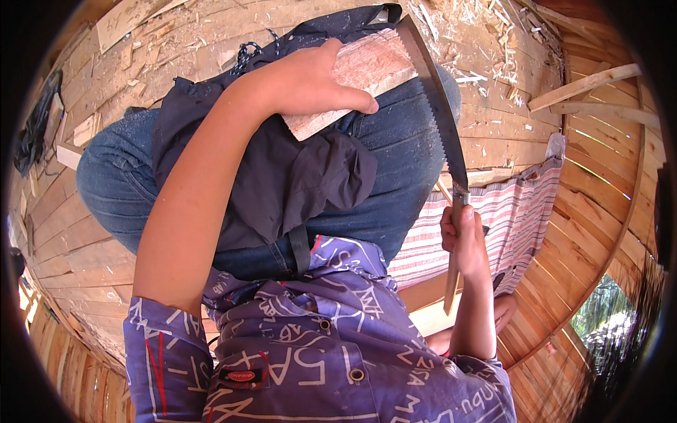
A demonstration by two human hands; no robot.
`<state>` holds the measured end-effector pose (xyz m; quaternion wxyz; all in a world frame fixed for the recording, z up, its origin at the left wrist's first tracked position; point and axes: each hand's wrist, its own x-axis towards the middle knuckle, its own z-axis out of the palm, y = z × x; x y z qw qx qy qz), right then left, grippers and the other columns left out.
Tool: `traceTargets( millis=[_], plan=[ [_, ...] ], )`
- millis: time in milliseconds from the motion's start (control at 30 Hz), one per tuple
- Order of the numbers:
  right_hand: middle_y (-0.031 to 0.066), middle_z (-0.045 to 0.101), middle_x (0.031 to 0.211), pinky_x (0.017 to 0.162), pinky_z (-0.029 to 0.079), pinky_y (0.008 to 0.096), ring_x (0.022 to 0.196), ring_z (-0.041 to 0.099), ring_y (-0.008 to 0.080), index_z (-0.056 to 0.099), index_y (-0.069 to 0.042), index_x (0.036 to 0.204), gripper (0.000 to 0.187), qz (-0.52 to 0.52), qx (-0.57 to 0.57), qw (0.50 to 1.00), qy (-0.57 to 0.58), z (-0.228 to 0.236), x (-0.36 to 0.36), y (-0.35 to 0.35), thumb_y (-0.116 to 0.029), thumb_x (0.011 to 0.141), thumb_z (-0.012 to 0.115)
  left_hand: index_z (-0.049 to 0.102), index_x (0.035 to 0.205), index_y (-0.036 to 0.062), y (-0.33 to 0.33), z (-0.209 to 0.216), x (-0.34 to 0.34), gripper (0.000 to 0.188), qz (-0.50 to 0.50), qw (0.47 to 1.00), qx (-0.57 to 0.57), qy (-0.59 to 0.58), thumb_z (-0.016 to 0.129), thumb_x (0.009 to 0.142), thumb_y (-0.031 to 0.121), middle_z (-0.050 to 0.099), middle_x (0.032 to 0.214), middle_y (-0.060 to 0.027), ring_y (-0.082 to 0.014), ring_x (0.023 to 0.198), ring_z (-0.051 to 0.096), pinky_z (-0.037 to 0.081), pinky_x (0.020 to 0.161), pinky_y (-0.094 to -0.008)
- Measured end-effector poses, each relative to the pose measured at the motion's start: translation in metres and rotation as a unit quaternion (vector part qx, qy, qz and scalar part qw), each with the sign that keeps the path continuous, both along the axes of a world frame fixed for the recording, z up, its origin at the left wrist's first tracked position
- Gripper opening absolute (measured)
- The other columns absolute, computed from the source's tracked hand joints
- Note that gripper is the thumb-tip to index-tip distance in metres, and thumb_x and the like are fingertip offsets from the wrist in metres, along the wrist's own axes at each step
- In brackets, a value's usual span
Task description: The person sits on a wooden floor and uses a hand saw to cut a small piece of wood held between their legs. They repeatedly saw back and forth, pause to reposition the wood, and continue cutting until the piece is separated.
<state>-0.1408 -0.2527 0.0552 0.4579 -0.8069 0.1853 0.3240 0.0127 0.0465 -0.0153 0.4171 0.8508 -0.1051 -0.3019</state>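
My left hand (316, 79) is closed over a short block of pale, rough wood (375, 60), its thumb along the near side. The block lies across my lap on a bunched dark jacket (282, 176) and my blue jeans (398, 130). In my right hand (467, 236) is the handle of a handsaw, held low at the right. Its long, dark, toothed blade (443, 113) points up and away, the far part passing beside the block's right end. Whether the teeth touch the wood I cannot tell.
Wood shavings and chips (486, 42) are strewn over the plank floor (63, 233). A striped cloth (518, 204) is spread at the right, near the plank wall (596, 190). Loose battens (585, 86) lean there. A black plastic bag (41, 116) sits at the far left.
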Motion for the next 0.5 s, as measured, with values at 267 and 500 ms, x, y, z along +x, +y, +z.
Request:
traceTargets(
  millis=[267,500],
  plan=[
    [-0.0035,0.033,0.051,0.042,0.024,0.0258,0.046,0.031,0.0071,0.042,-0.006,0.063,0.061,0.142,-0.129,0.981,-0.018,0.056,0.012,-0.008,-0.053,0.099,0.029,0.044,0.121,-0.008,-0.02,0.003,-0.025,0.081,0.064,0.98,0.046,-0.184,0.076,0.064,0.04,0.06,0.107,-0.0289,-0.0407,0.1,0.06,0.048,0.085,-0.041],
    [0.0001,0.034,0.054,0.051,0.028,0.0323,0.056,0.031,0.0116,0.042,-0.003,0.061,0.061,0.083,-0.159,0.981,0.078,0.061,0.066,0.017,-0.05,0.1,0.034,0.047,0.109,-0.0073,-0.012,-0.006,-0.016,0.071,0.084,0.98,0.04,-0.178,0.074,0.064,0.04,0.06,0.104,-0.0272,-0.0421,0.095,0.061,0.05,0.081,-0.0431]
  ],
)
